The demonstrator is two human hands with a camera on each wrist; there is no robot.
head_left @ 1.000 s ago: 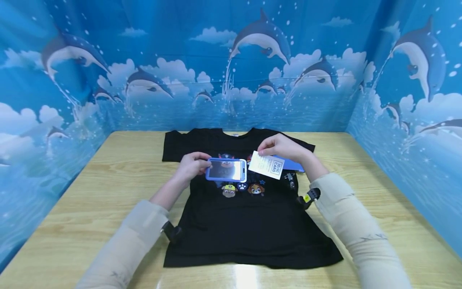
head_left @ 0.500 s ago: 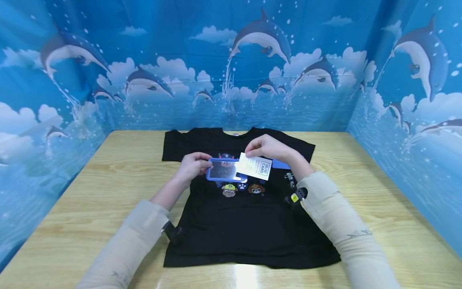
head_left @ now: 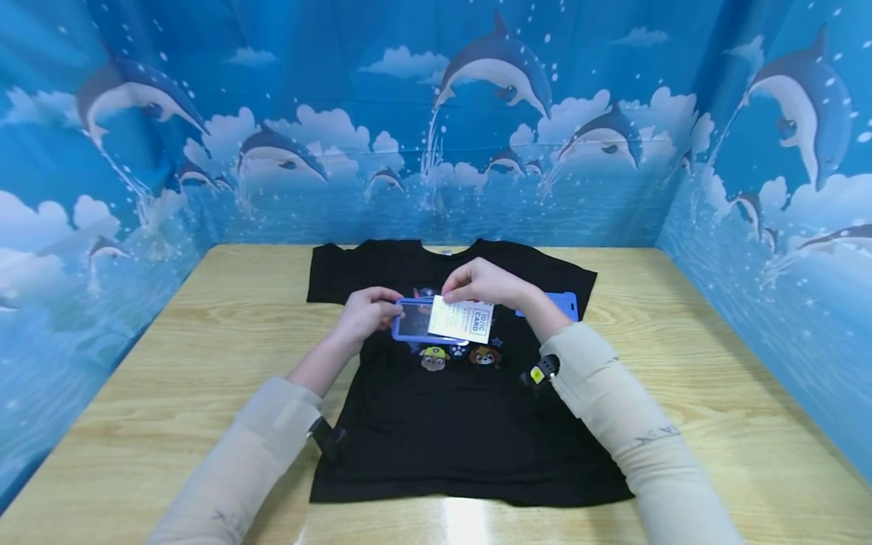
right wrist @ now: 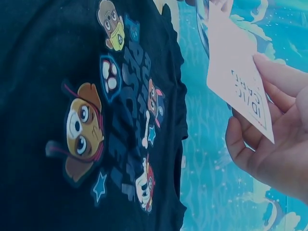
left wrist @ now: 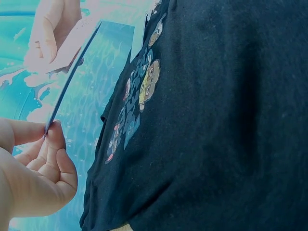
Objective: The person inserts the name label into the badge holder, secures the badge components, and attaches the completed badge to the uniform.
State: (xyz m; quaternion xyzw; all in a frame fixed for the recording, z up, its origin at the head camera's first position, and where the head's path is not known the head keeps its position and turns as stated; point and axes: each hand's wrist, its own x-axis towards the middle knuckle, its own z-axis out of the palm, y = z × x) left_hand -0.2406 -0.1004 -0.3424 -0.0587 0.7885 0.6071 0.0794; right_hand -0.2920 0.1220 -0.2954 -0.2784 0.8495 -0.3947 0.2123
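Note:
My left hand (head_left: 364,314) pinches the left end of a blue-framed card holder (head_left: 411,323) with a clear window, above a black T-shirt. In the left wrist view the card holder (left wrist: 67,86) appears edge-on between thumb and fingers. My right hand (head_left: 485,282) pinches the top edge of a white card (head_left: 461,322) printed "ID/IC CARD". The card overlaps the right part of the holder in the head view, hiding that end. In the right wrist view the tilted card (right wrist: 236,67) has its far end beside the holder's edge.
Spread flat on the wooden table (head_left: 225,341) is the black T-shirt (head_left: 470,424), with cartoon dogs on its front. A blue flat piece (head_left: 564,304) lies on it, partly behind my right forearm. A dolphin-print curtain (head_left: 422,151) encloses the back and sides.
My right hand has moved left with the white card, from beside the holder to overlapping its right part. My left hand and the holder have stayed nearly still. More of the blue piece shows.

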